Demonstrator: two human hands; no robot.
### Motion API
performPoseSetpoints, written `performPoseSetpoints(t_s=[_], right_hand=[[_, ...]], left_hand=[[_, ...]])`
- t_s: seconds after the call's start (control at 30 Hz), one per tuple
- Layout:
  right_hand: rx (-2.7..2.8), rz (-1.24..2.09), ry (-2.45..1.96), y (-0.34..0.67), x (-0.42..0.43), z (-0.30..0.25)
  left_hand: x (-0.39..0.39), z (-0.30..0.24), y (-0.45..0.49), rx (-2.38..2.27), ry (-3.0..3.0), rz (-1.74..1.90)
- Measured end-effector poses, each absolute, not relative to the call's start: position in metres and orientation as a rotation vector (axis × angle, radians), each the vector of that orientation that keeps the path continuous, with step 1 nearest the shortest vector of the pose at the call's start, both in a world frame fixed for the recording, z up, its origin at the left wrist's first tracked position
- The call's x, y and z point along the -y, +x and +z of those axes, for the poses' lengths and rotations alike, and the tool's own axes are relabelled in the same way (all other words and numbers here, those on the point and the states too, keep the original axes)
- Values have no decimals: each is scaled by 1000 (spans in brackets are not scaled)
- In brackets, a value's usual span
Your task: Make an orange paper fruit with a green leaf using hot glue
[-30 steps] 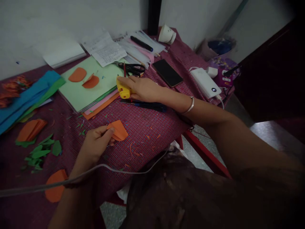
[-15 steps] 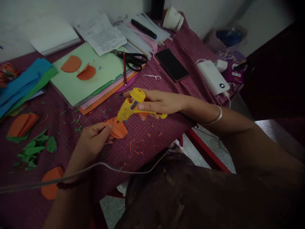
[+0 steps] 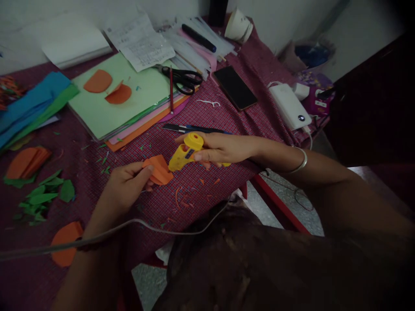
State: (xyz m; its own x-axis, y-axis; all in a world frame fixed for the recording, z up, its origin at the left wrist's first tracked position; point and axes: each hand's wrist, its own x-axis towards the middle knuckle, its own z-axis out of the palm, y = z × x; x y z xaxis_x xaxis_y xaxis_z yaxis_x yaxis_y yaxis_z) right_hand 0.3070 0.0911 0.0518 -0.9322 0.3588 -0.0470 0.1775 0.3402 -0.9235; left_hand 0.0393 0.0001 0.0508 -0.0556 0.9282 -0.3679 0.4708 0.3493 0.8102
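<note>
Between thumb and fingers, my left hand point(image 3: 128, 183) pinches a folded orange paper piece point(image 3: 158, 169) above the tablecloth. My right hand point(image 3: 220, 149) is wrapped round a yellow glue gun point(image 3: 184, 153), whose nozzle points down and left at the right edge of the orange paper. Whether the nozzle touches the paper I cannot tell. Just behind the right hand lies a utility knife point(image 3: 194, 128), partly covered by it. Green paper leaves point(image 3: 45, 196) are heaped left of my left hand, near a stack of orange paper pieces point(image 3: 27, 163).
A pale green paper stack point(image 3: 97, 110) carries two orange cutouts, with black scissors point(image 3: 184, 80) and a red pencil point(image 3: 171, 90) at its right. Farther right lie a phone point(image 3: 235, 87) and a white power bank point(image 3: 289, 106). A cable point(image 3: 136, 221) crosses my left forearm.
The glue gun and my right hand have shifted slightly right and down, off the middle of the orange paper to its edge. More of the utility knife now shows.
</note>
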Motion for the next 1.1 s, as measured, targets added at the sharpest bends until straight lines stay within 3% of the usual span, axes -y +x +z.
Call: performPoseSetpoints(t_s=[0.27,0.57,0.8,0.97,1.1], right_hand=[[2555,907,-477,274,-114,52],[2809,56,-988,249,-174,58],[2780,161,-914,250,-162,60],[2810,664,-571,230,-97,59],[2824,801,-536,220,-78,48]], left_hand=[[0,51,40,-1703,1204,633],[1,42,33,-1667,1238,647],[-1,41,36,-1688,1231,658],[0,42,38,-1664,1250,676],[1,45,38,-1660,1282,658]])
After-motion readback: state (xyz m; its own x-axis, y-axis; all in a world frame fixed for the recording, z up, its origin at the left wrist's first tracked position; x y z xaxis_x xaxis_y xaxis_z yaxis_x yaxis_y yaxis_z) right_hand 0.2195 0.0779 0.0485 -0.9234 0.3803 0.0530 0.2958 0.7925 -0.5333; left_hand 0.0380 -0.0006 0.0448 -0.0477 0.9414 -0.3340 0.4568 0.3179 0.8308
